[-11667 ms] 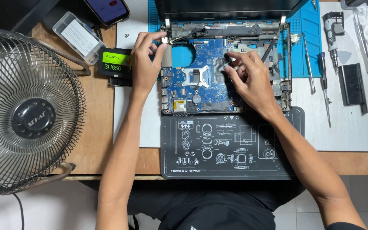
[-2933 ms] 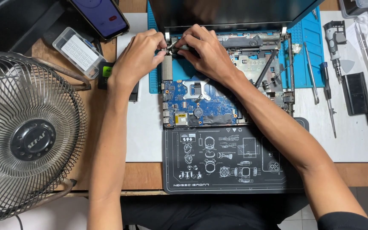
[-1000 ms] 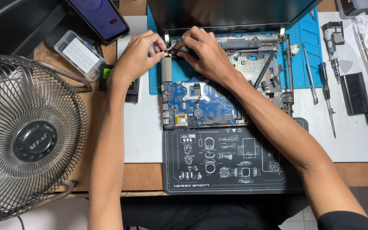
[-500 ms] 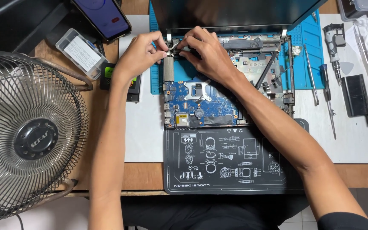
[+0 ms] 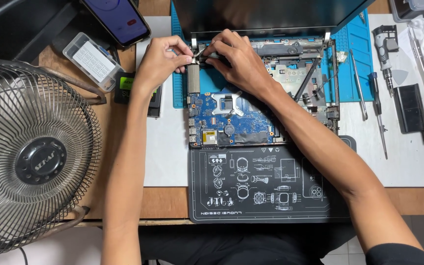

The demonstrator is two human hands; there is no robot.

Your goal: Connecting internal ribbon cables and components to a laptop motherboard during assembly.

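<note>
An opened laptop lies on the mats with its blue motherboard (image 5: 231, 120) bare and its dark screen lid (image 5: 266, 17) raised at the back. My left hand (image 5: 160, 61) pinches a small metal part at the laptop's back left hinge corner (image 5: 194, 59). My right hand (image 5: 236, 61) rests on the chassis just right of that corner, fingertips meeting the left hand's fingers. What sits between the fingertips is too small to tell. The silver hinge bracket (image 5: 193, 78) runs down below them.
A metal fan (image 5: 30, 157) stands at the left edge. A phone (image 5: 119, 19), a clear parts box (image 5: 92, 61) and a black drive (image 5: 128, 91) lie back left. Screwdrivers (image 5: 380, 115), a pry tool (image 5: 358, 83) and black parts (image 5: 410, 108) lie right. A black mat (image 5: 266, 186) lies in front.
Over the earlier frames my right hand moved from the board's right side to the back left hinge corner, joining the left. In the last second both hands have barely shifted.
</note>
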